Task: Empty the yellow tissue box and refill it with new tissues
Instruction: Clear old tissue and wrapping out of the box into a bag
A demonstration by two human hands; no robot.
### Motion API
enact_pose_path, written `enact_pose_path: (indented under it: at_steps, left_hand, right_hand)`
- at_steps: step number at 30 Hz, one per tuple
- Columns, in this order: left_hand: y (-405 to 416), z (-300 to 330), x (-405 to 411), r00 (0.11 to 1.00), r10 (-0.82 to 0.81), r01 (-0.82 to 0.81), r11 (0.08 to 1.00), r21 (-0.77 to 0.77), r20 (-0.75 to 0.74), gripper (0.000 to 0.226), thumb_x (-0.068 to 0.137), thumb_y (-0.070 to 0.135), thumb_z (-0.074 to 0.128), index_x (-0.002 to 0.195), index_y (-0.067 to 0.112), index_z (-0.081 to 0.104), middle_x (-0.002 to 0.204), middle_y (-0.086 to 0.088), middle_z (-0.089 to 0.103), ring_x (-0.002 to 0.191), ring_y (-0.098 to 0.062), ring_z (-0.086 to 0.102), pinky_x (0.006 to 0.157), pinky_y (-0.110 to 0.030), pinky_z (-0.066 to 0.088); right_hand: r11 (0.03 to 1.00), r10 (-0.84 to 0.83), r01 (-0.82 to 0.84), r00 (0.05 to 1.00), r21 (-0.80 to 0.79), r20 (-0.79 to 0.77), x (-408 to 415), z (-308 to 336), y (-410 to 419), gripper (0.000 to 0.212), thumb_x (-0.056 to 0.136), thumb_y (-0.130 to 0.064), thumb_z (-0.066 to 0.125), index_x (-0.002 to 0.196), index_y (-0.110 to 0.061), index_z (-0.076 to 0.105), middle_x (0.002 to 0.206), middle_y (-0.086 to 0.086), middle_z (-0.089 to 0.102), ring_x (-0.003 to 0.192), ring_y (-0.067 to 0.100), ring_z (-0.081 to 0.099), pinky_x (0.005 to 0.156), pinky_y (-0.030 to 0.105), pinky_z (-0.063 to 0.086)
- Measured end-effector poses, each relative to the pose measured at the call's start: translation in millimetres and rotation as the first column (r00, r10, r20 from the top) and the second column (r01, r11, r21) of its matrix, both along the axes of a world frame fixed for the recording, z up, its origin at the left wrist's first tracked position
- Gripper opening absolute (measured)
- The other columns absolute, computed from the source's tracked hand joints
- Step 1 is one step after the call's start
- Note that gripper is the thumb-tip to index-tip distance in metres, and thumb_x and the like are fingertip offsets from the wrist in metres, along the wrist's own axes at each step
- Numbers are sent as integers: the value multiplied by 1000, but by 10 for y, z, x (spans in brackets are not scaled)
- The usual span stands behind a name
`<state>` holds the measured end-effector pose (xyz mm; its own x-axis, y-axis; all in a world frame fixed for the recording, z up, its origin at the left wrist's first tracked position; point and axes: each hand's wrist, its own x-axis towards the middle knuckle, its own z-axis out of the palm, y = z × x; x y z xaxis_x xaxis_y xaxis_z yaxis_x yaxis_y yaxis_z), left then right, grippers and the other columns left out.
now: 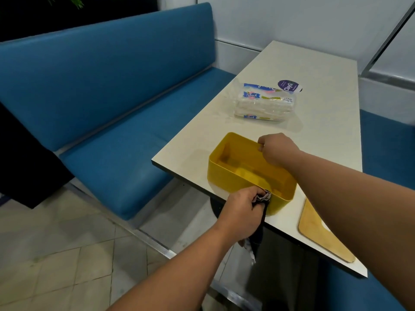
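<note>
Nearest to where I'm standing, the person's left hand (241,212) is clenching a crumpled dark-and-white cloth or wad of paper (260,212) at the table's front edge, its tail dangling below the fist; which of the two it is, I can't tell. Just beyond those knuckles, the open yellow plastic rectangular tissue box (249,173) is sitting on the pale laminate table (325,104), close to its near edge and looking emptied out. The right hand (277,149) is curling over the box's far rim, gripping it and steadying it. To that forearm's near side, a flat light wooden lid-like board (318,230) is lying on the tabletop. Well beyond the right hand, a clear-wrapped pack of white paper towels with blue print (265,102) is waiting, with a round purple label (288,86) just behind it. The box is looking light, stiff and smooth, so it's likely to skid unless held by a rim. The pack is looking soft and squashy with slick wrap; grasping it across its long sides should be working best.
</note>
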<state>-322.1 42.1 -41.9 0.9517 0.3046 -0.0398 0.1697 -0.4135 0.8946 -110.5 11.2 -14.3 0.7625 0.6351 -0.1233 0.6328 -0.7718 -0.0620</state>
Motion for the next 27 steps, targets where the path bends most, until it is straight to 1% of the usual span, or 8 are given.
enact_pose_path:
  at_steps: [3,6,8,10,12,16,22,27]
  left_hand:
    - [143,-24,-63,995,88,-86,996,-24,56,17,92,17,59,101,28,68,89,16,63,78,3,56,64,-8,37]
    - [470,-8,-142,922,376,-368,925,-97,88,16,88,15,64,85,30,68,72,17,62,65,6,55,54,-7,38]
    - [741,62,-133,843,534,-531,845,-58,61,17,89,14,62,80,28,66,71,10,62,63,0,53,52,-15,39]
    - [1006,180,-57,803,593,-596,802,43,62,15,90,12,58,84,24,67,77,3,65,65,-5,51,52,-17,35]
    - [1208,315,62,820,571,-568,805,171,34,21,91,11,53,100,21,70,88,2,65,72,-11,50,54,-18,33]
    - [1368,420,324,914,403,-378,887,266,-47,32,97,12,50,124,20,64,112,1,62,91,-13,46,76,-24,37]
    - [1515,120,349,940,258,-195,944,267,-224,23,96,14,51,110,19,68,104,-4,68,88,-20,56,65,-27,39]
    - [1719,281,312,898,408,-348,888,302,-166,24,91,9,51,107,13,68,98,-4,63,89,-24,53,71,-30,41]
  right_hand:
    - [994,-35,33,999,103,23,-54,50,-20,22,97,-27,50,112,-14,60,110,10,60,96,27,53,72,31,40]
    - [947,21,-52,995,318,99,-244,144,-15,20,94,-27,50,102,-14,62,99,5,58,92,25,54,72,33,42]
    - [963,113,-111,994,247,5,-381,162,5,23,95,-28,47,100,-14,65,98,7,63,91,26,57,74,33,45]
    - [992,127,-122,975,37,-183,-480,118,32,33,98,-37,44,114,-17,66,110,8,64,99,25,57,83,34,46]
    - [992,58,-95,935,-89,-350,-546,71,43,41,99,-44,43,130,-23,58,120,7,61,102,23,57,89,36,47]
    - [961,15,-146,874,-234,-485,-636,-53,52,41,101,-41,40,140,-32,49,131,11,56,102,27,59,85,37,54]
    - [941,28,-194,862,-279,-507,-572,-115,22,43,100,-42,36,143,-36,43,148,5,43,127,31,47,102,44,43]
    - [968,-27,-118,830,-223,-557,-596,6,15,42,101,-43,37,138,-30,51,129,6,56,108,26,58,94,39,47]
